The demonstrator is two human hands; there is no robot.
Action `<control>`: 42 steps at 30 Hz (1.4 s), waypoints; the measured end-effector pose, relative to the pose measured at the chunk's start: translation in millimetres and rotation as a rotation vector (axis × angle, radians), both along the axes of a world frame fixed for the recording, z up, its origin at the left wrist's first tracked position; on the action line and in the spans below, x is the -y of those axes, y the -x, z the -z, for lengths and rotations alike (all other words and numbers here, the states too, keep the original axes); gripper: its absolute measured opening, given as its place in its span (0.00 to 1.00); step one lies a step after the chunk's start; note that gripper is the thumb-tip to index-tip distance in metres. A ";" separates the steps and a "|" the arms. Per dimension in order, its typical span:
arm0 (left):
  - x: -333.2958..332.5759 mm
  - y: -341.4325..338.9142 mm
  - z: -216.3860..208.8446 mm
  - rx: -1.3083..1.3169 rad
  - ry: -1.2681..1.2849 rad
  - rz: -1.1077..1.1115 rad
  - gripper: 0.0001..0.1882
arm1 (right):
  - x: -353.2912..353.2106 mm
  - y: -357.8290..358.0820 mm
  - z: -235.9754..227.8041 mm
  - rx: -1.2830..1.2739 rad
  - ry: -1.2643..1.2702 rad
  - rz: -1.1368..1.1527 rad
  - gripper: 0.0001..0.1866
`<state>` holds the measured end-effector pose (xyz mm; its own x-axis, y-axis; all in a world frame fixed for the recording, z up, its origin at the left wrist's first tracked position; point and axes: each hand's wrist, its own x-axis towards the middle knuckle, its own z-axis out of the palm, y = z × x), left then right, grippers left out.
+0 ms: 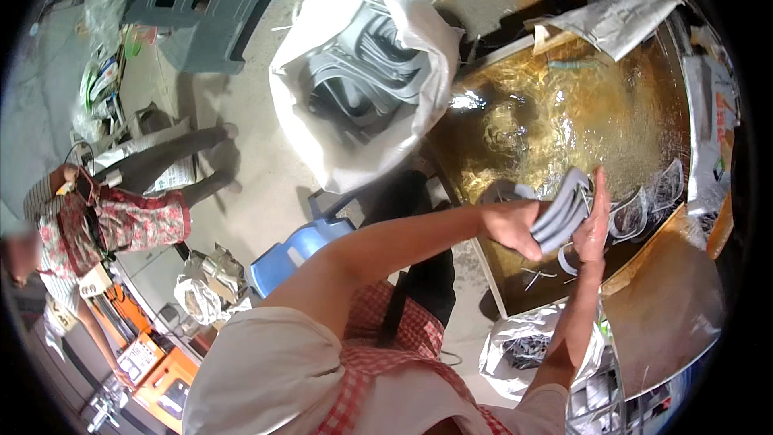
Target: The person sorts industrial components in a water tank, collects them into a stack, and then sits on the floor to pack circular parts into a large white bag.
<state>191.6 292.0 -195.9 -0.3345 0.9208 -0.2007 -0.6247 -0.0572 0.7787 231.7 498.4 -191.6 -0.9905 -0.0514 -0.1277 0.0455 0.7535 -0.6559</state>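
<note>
Strips (562, 216) in left hand (512, 226), lettering (722, 117) on sack (705, 153)

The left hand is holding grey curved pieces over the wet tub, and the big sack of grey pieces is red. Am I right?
Almost! The big sack is white, not red; the head view shows it. The left hand does hold grey curved pieces over the wet tub.

One fisheye view, from the left of two cameras worn on the head of a person (266, 370); it faces steeply down; arms (394, 246) enter from below, close to the lens; the tank (489, 282) fills the right, its near left corner toward the wearer; floor (258, 101) spreads leftward; straight edges bend near the rim.
</note>
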 end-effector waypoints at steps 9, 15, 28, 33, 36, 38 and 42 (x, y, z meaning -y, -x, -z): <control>15.1 30.1 -61.3 0.189 -0.187 0.159 0.21 | 22.7 35.1 -44.4 0.149 -0.028 0.141 0.12; 48.7 69.5 -110.7 -0.328 0.395 0.142 0.27 | 23.5 13.9 -31.8 0.146 0.402 0.276 0.19; 119.3 92.5 -105.4 -0.508 0.790 -0.786 0.32 | 171.1 65.1 -86.1 -0.125 0.482 0.801 0.12; 207.0 117.3 -90.8 -0.467 0.630 -0.906 0.13 | 248.0 76.4 -88.0 0.117 0.518 0.575 0.20; 272.9 136.1 -71.8 -0.809 0.747 -0.860 0.14 | 279.9 67.1 -72.3 0.310 0.940 0.317 0.47; 312.6 151.3 -28.9 -0.423 0.763 -0.963 0.19 | 290.5 56.1 -46.4 0.185 0.791 0.499 0.51; 305.8 186.1 -60.8 -0.858 1.143 -0.459 0.19 | 305.6 42.8 24.1 0.631 0.898 0.849 0.36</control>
<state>5.5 -13.8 -135.2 -0.9284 0.1921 -0.3181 -0.0647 0.7593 0.6475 188.8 192.8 -215.7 -0.5469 0.2295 -0.8051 0.7396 -0.3181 -0.5931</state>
